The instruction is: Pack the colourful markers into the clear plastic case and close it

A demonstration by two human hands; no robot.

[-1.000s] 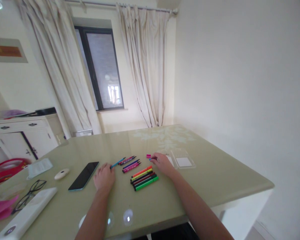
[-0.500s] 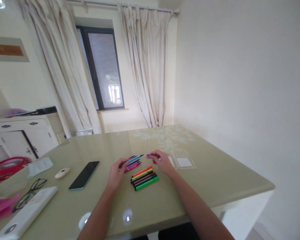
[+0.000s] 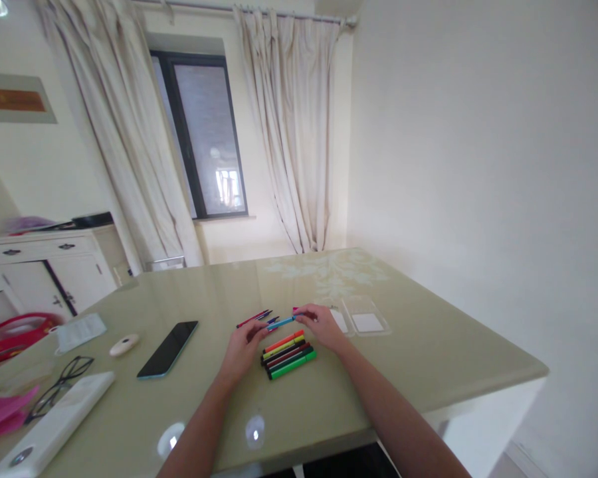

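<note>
Our left hand [image 3: 243, 345] and right hand [image 3: 320, 322] pinch the blue felt-tip pen [image 3: 282, 323]; we're apparently capping it, next needing a straight push.

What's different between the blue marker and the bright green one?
Colour: the blue marker is light blue; the green marker is vivid green.
Pose: the blue one is held between the left hand and right hand, while the green one lies on the table.
Visibility: fingers hide the blue one's ends; the green one's ends both show.
Both are slim and straight.
</note>
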